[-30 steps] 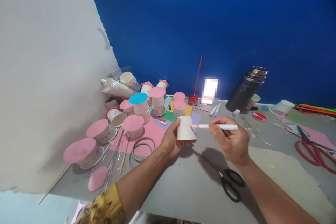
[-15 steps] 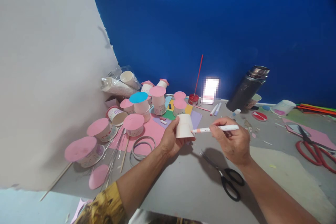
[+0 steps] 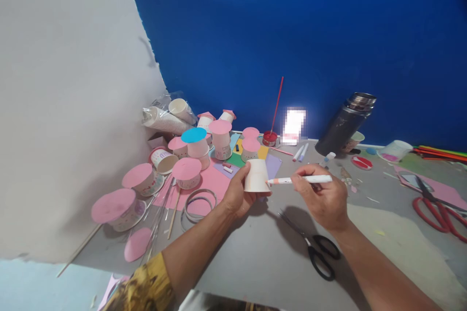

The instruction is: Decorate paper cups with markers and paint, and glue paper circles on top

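A white paper cup (image 3: pixel 257 177), turned upside down, is held off the table by my left hand (image 3: pixel 239 192), its thumb on the near left side and fingers beneath. My right hand (image 3: pixel 323 197) grips a white marker (image 3: pixel 310 179) with a peach-coloured tip end. The tip meets the cup's right side near the rim; faint peach marks show on the wall. Below my right hand lie black-handled scissors (image 3: pixel 308 243). Left of my left hand are grey tape rings (image 3: pixel 200 206) on a pink paper sheet (image 3: pixel 207 180).
Several cups with pink paper discs (image 3: pixel 187 170) crowd the left, one topped by a blue disc (image 3: pixel 194 135). A dark flask (image 3: pixel 335 129) stands at the back right. Red-handled scissors (image 3: pixel 440 214) lie far right. Stacked cups (image 3: pixel 166 120) lean by the wall.
The cup has turned slightly in my left hand, and its faint peach marks face differently. My right hand keeps the marker at nearly the same spot. The view has shifted a little.
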Available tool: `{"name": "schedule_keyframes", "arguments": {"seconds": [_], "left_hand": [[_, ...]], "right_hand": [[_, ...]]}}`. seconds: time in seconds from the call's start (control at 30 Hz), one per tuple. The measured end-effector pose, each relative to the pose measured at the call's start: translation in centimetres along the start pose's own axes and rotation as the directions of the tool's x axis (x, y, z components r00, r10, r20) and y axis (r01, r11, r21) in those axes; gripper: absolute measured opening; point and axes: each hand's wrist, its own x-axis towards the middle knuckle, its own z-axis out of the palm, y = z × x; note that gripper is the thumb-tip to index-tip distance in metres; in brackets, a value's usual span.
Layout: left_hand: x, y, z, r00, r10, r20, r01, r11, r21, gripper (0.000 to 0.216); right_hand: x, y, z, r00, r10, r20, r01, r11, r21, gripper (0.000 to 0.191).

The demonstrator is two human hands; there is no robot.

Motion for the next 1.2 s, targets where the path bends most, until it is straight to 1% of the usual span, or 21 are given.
{"name": "schedule_keyframes", "arguments": {"seconds": [0.13,0.27,0.4,0.5,0.7,0.83,1.03,1.2], "left_hand": [[-0.05,-0.24,-0.01,1.000,-0.018,0.025,0.017,1.000,0.019,0.041],[-0.12,-0.39,-0.12,0.999,-0.009,0.033,0.008,0.999,0.045,0.039],[-0.15,-0.50,-0.17,0.999,0.001,0.042,-0.004,0.998,0.067,0.037],[-0.13,-0.54,-0.11,0.999,-0.013,0.033,0.011,0.997,0.079,0.038],[-0.30,-0.39,0.04,1.000,-0.013,0.028,0.012,0.998,0.057,0.041],[-0.31,-0.47,0.06,1.000,-0.012,0.025,0.011,0.999,0.047,0.040],[-0.20,-0.65,0.06,0.999,-0.022,0.029,0.021,0.999,0.031,0.035],[-0.17,-0.68,-0.12,0.999,-0.008,0.035,0.006,0.999,0.045,0.036]], "right_hand": [[0.11,0.08,0.15,1.000,0.020,-0.024,-0.021,1.000,-0.011,0.019],[0.19,0.08,0.18,0.998,0.040,-0.037,-0.041,0.999,-0.013,0.020],[0.22,-0.13,0.13,0.998,0.054,-0.036,-0.055,0.998,-0.012,0.021],[0.22,-0.26,0.04,0.999,0.048,-0.014,-0.048,0.999,-0.002,0.020],[0.24,0.19,-0.33,0.997,0.053,-0.059,-0.055,0.998,-0.036,0.020],[0.21,0.45,-0.14,0.998,0.052,-0.033,-0.053,0.998,-0.022,0.020],[0.15,0.24,0.09,0.997,0.069,-0.030,-0.069,0.998,-0.004,0.021],[0.23,0.14,-0.08,0.995,0.078,-0.064,-0.081,0.996,-0.041,0.022]]}}
